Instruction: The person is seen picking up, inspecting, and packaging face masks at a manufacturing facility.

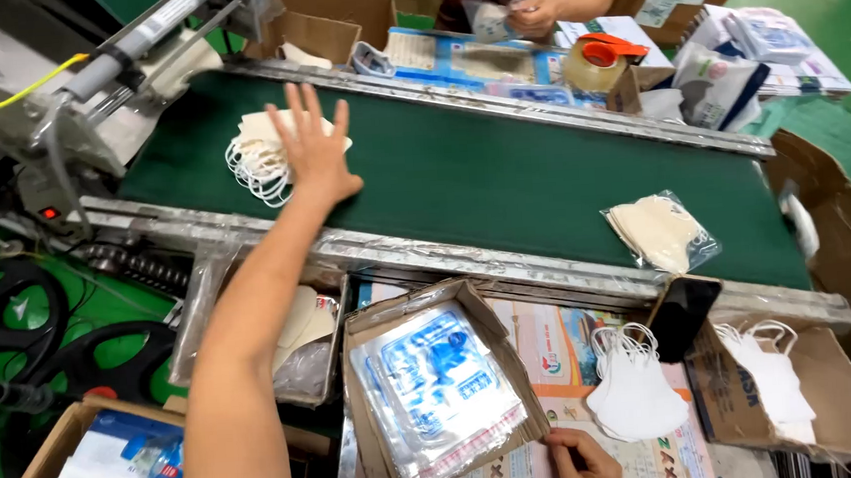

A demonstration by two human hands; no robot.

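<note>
Green conveyor belt [501, 180], far left: left hand [314, 157] spread flat on white mask stack [261, 156], steadying it; right hand [582, 461], near, fingers curled, pressing printed sheets [560, 344] on the tabletop.

My left hand [317, 157] covers the mask stack [261, 156] at ten o'clock; the green belt [481, 181] lies open toward three until the bagged masks [661, 232].
</note>
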